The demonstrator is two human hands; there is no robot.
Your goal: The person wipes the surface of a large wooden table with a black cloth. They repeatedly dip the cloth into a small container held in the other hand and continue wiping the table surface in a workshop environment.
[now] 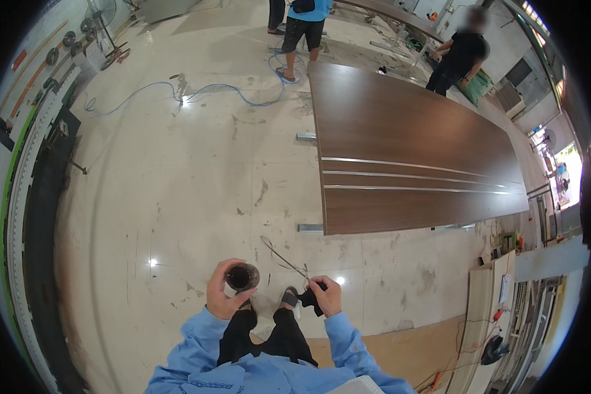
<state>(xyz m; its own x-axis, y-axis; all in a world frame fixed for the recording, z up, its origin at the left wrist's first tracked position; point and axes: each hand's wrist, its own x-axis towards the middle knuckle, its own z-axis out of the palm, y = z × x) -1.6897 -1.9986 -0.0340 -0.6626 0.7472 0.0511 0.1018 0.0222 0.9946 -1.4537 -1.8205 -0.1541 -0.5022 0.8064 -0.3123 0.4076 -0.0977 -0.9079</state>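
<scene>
My left hand (219, 290) is wrapped round a small round cup (242, 277) with dark brown walls and a dark inside; what it contains is too dim to make out. To its right, my right hand (329, 297) is closed on a long thin metal tool (287, 261) with a narrow rounded tip pointing up and left, away from me. A crumpled black cloth (308, 301) hangs from the same hand, on its left side. Cup and tool are apart, both held above the floor in front of my feet.
A large brown wood-grain panel (400, 125) with three shiny strips lies on supports ahead right. A blue hose (243, 98) winds across the tiled floor. People stand beyond, one in black (463, 59) behind the panel. A long machine (39, 190) lines the left; stacked boards (482, 315) stand right.
</scene>
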